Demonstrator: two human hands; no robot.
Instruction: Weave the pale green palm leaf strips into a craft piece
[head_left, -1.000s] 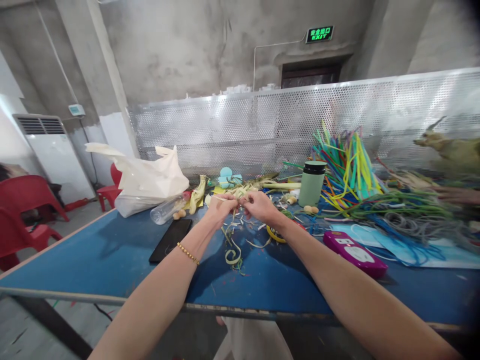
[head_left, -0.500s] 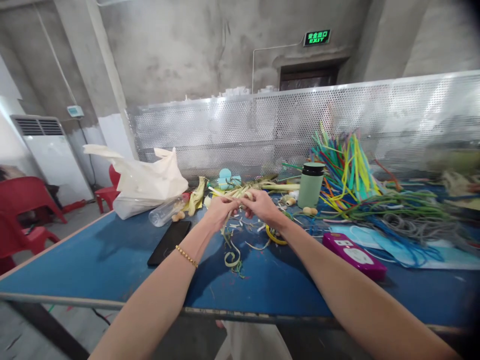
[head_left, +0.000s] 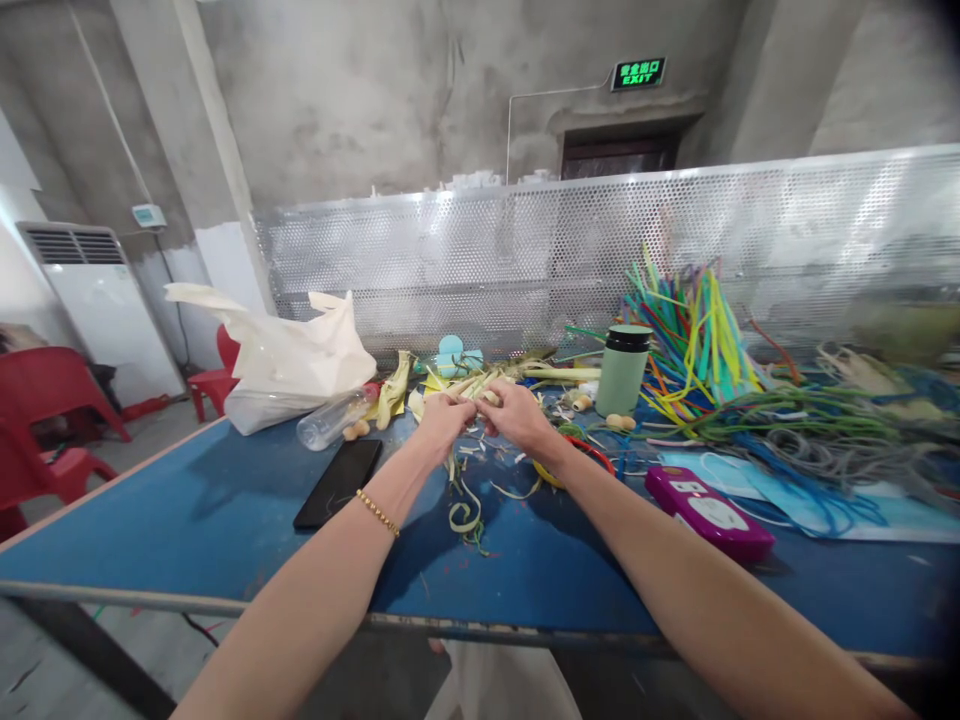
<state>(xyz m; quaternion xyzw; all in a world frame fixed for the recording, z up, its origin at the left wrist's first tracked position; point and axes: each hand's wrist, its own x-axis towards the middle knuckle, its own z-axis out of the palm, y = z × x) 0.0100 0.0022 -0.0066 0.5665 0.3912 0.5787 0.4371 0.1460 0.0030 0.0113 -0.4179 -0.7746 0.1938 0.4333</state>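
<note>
Above the middle of the blue table [head_left: 225,520], both hands work close together on pale green leaf strips [head_left: 480,386]. My left hand [head_left: 444,418] is closed, its thumb and fingers pinching the strips. Almost touching it, my right hand [head_left: 519,414] pinches the same strips from the other side. The fingers partly cover the held part, so its exact shape is hidden. Below the hands, a curled pale strip [head_left: 466,516] lies among small green scraps. A yellow ring [head_left: 546,474] and a red ring [head_left: 604,458] show beside my right forearm.
A black phone [head_left: 337,486], clear bottle [head_left: 322,430] and white plastic bag [head_left: 300,350] lie left. On the right are a green canister [head_left: 622,372], a purple box [head_left: 709,514], blue masks [head_left: 862,508] and colourful strips [head_left: 705,340]. A perforated metal panel [head_left: 450,250] stands behind.
My right hand and wrist have shifted slightly, and more of the red ring now shows beside the forearm. Both hands keep their pinch on the leaf strips.
</note>
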